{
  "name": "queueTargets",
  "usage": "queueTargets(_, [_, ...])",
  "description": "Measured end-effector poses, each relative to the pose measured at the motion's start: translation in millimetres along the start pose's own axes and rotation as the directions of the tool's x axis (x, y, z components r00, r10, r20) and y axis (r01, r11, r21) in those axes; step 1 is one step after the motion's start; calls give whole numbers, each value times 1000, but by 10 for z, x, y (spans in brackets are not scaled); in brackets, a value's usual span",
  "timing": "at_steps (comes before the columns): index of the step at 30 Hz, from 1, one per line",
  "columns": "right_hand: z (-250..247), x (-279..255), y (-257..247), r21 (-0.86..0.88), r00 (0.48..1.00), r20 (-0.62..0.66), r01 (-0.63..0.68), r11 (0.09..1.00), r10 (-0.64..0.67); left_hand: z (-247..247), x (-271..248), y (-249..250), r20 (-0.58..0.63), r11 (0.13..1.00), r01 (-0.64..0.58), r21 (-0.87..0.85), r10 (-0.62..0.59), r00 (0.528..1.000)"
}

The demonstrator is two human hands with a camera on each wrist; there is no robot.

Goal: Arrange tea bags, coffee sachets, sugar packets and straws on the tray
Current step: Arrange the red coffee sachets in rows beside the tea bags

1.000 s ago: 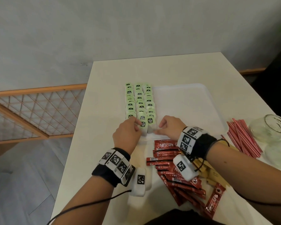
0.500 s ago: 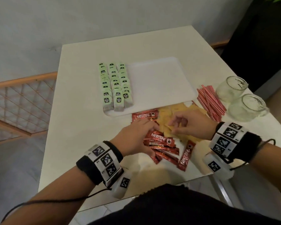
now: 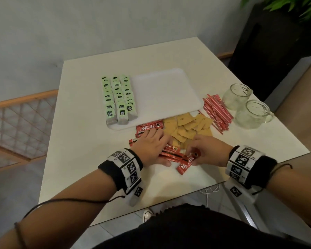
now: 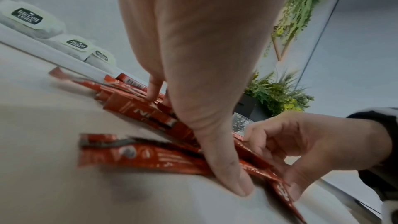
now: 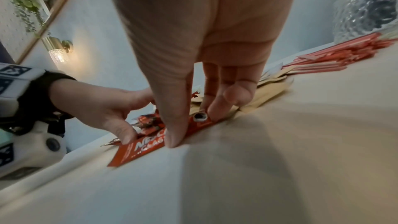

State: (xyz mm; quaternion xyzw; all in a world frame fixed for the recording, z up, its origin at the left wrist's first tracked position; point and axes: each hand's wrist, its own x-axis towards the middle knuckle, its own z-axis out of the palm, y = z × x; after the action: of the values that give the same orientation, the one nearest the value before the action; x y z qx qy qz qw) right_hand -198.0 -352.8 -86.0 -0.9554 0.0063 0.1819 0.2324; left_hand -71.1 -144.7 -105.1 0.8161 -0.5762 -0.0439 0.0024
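Observation:
The white tray (image 3: 169,90) carries three rows of green tea bags (image 3: 118,97) along its left side. Red coffee sachets (image 3: 149,127) lie in a loose pile on the table in front of it. My left hand (image 3: 162,150) spans that pile, thumb on the near side and fingers on the far side, and holds a bunch (image 4: 137,157). My right hand (image 3: 191,156) pinches one sachet (image 5: 140,147) by its edges between thumb and fingers. Brown sugar packets (image 3: 187,126) are heaped just beyond the hands. Red-and-white straws (image 3: 216,112) lie to the right of the tray.
Two glass mugs (image 3: 236,96) (image 3: 253,114) stand right of the straws near the table's right edge. The right two thirds of the tray hold nothing. A potted plant (image 3: 285,8) stands behind the table's far right corner.
Both hands left the front tea bags on the tray and came back to the coffee sachets. The right hand shifted from the sugar packets onto a sachet.

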Motion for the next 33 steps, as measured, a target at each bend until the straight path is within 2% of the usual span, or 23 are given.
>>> queueTargets(7, [21, 81, 12, 40, 997, -73, -19, 999, 22, -29, 89, -57, 95, 987, 1, 158, -16, 995])
queueTargets(13, [-52, 91, 51, 169, 995, -84, -35, 985, 50, -186, 122, -105, 123, 992, -7, 124, -8, 992])
queueTargets(16, [-105, 98, 32, 236, 992, -120, -8, 972, 37, -277, 130, -131, 133, 999, 39, 15, -40, 990])
queueTargets(20, [-154, 139, -26, 273, 989, -145, 7, 962, 34, -391, 96, -165, 102, 961, 138, -240, -116, 988])
queueTargets(27, [-183, 264, -87, 307, 975, -209, -3, 952, 70, -520, 44, -231, 158, 800, 262, -539, -209, 965])
queueTargets(30, [-233, 306, -106, 334, 962, -271, 55, 941, 40, -537, 23, -226, 214, 747, 289, -599, -199, 956])
queueTargets(33, [-253, 352, -151, 329, 957, -291, 104, 939, -4, -526, 45, -242, 220, 642, 329, -693, -246, 944])
